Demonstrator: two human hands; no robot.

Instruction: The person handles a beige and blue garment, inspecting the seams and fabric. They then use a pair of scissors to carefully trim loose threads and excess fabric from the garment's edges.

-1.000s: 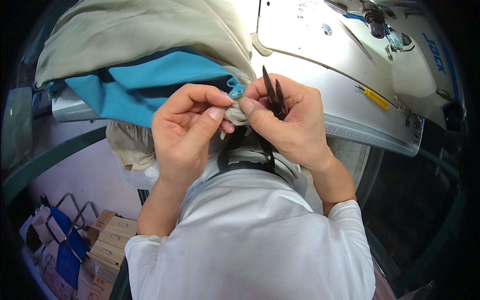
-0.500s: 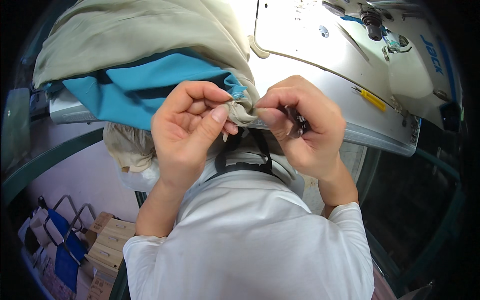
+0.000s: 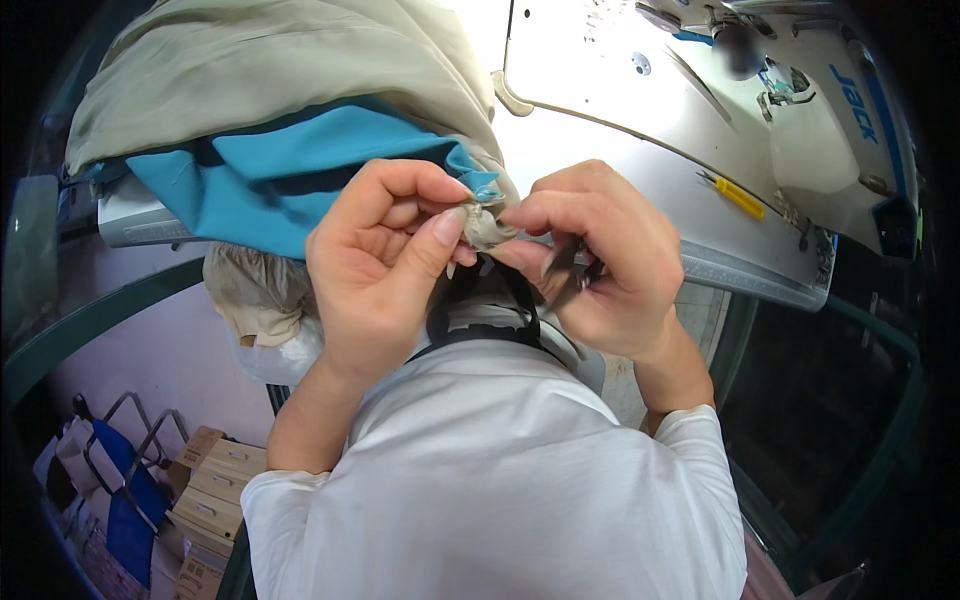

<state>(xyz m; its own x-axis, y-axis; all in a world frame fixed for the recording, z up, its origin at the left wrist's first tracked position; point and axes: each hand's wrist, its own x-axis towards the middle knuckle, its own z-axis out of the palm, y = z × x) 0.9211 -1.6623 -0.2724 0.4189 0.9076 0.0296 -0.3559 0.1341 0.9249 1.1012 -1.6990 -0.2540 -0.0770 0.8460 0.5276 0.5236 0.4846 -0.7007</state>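
Between my hands is a bunched end of beige fabric (image 3: 487, 229), with a teal corner beside it. My left hand (image 3: 372, 270) pinches it between thumb and fingers. The fingertips of my right hand (image 3: 618, 262) touch the bunch from the other side. Tucked in the right palm is a small dark metal tool (image 3: 570, 278), blurred and partly covered, so its kind is unclear. Teal cloth (image 3: 300, 165) and a large beige cloth (image 3: 270, 75) spread from the bunch across the table at left.
A white sewing machine (image 3: 815, 150) stands at the right of the white table (image 3: 600, 165). A yellow-handled tool (image 3: 740, 197) lies near it. Beige cloth (image 3: 255, 290) hangs below the table at left. Wooden drawers (image 3: 215, 490) and a blue chair (image 3: 130, 490) are lower left.
My right hand has turned and its fingertips have come in onto the bunched fabric. The dark tool has shifted in the palm. My left hand keeps its pinch.
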